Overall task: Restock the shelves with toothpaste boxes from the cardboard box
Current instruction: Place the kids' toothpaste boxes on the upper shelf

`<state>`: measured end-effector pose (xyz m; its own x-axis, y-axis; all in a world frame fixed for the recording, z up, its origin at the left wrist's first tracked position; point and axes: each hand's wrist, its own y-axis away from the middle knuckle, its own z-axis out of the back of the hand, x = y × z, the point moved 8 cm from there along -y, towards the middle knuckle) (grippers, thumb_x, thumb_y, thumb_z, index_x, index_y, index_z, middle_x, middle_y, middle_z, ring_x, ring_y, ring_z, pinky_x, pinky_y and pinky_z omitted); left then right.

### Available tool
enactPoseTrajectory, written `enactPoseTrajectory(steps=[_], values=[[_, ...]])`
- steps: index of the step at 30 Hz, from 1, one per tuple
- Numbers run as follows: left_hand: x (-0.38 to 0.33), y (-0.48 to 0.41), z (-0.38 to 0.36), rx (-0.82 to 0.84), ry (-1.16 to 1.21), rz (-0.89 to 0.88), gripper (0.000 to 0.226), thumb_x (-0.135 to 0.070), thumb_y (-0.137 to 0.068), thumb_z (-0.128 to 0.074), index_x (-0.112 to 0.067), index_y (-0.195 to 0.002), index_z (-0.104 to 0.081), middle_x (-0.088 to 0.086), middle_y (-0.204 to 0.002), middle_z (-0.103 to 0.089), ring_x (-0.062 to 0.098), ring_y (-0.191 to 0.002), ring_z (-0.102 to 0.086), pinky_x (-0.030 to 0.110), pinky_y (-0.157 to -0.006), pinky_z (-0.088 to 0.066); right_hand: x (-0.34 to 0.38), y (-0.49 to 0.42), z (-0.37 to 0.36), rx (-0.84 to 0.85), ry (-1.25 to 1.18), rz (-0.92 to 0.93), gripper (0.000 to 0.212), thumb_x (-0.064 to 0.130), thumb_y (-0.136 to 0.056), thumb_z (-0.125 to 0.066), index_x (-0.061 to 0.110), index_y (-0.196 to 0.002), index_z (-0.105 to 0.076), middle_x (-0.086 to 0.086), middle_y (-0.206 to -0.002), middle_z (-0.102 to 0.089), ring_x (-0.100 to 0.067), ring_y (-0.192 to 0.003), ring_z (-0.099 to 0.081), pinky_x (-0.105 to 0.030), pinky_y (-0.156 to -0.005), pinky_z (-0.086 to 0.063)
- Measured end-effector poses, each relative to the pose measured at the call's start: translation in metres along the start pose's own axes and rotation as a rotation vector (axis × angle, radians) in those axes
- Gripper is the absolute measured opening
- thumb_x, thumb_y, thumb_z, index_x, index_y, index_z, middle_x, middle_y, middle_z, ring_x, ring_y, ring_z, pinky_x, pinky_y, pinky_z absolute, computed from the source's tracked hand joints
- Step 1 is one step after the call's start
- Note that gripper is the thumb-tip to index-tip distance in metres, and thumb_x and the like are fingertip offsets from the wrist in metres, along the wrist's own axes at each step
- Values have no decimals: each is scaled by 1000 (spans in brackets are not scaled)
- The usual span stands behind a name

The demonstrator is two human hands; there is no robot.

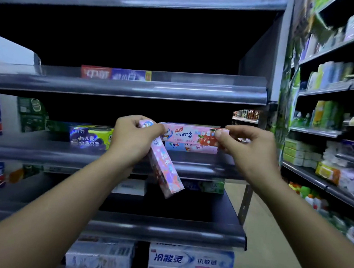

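Pinching: fingers [220,135] of right hand [248,151] curl on the right end of level pink box [189,134], atop lower pink box [189,147] near middle shelf's [56,154] right end | left hand [133,140] grips tilted pink box [164,164], which hangs past the front edge | step: shelving | next, likely: square the level box, release, then level the tilted one.

pink toothpaste boxes [192,134], dark grey shelves [112,88], red-and-blue box [115,74].

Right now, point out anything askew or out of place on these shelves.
Only the pink box in the left hand: it hangs steeply tilted across the shelf edge. The right hand holds a second pink box level. Shelved boxes lie straight.
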<state>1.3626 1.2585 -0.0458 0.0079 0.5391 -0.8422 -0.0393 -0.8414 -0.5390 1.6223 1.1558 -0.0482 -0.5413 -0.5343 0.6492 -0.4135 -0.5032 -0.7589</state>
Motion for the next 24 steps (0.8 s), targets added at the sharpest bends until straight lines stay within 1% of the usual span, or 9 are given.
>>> enactPoseTrajectory(steps=[2,5,7,8,9,11,15,19,24], values=[[-3,-9,-3,23,-56,30,19,-16,-79,-81,1,-77,-73,5,-60,-66,13,-44,-54,23,-46,-43,-7,-15,-4,14,54,-21,18,34,-81,-83,17,-85,-78,-5,-77,-76,-28,-81,-75,-53,-80,-61],[-1,-20,-12,108,-139,100,22,-17,-80,-82,0,-76,-69,3,-51,-58,15,-40,-51,19,-44,-40,-8,-28,-5,-30,193,11,21,37,-80,-84,25,-96,-78,6,-75,-74,-13,-75,-72,-40,-77,-61],[2,-24,-20,180,-181,147,16,-15,-82,-80,-2,-81,-70,2,-46,-56,15,-35,-51,19,-41,-39,-7,-31,-9,-27,295,39,10,38,-81,-83,36,-79,-74,14,-68,-72,-3,-70,-69,-31,-70,-58],[5,-27,-23,208,-205,172,16,-14,-83,-78,0,-85,-71,3,-46,-56,15,-35,-52,20,-40,-41,-7,-32,-11,-21,352,44,17,38,-80,-83,38,-70,-70,17,-65,-70,-3,-69,-68,-29,-67,-55],[7,-29,-25,237,-236,201,18,-14,-85,-77,2,-90,-71,5,-47,-58,16,-35,-53,22,-40,-43,-8,-34,-13,-18,397,35,19,39,-80,-84,39,-67,-69,17,-66,-70,-6,-70,-68,-29,-66,-54],[13,-32,-31,319,-319,276,20,-16,-87,-74,1,-95,-68,7,-49,-60,17,-36,-57,24,-40,-46,-14,-37,-17,20,508,-2,13,43,-79,-83,32,-76,-76,11,-78,-73,-17,-78,-68,-34,-70,-56],[23,-33,-40,465,-493,403,17,-25,-92,-71,-12,-86,-61,3,-49,-62,14,-41,-61,21,-41,-48,-31,-35,-31,228,725,-118,16,44,-83,-79,28,-87,-78,-2,-104,-74,-29,-94,-67,-45,-81,-58],[31,-39,-42,475,-520,439,17,-28,-93,-69,-17,-83,-60,3,-55,-67,13,-48,-64,22,-50,-51,-31,-32,-30,235,752,-96,16,41,-87,-73,28,-94,-79,-1,-107,-75,-29,-97,-68,-46,-82,-58],[34,-34,-39,439,-450,472,18,-33,-97,-64,-17,-90,-61,2,-60,-70,10,-49,-65,20,-48,-48,-30,-30,-31,213,771,-76,23,42,-88,-70,28,-105,-78,-2,-110,-75,-30,-96,-68,-44,-79,-59]])
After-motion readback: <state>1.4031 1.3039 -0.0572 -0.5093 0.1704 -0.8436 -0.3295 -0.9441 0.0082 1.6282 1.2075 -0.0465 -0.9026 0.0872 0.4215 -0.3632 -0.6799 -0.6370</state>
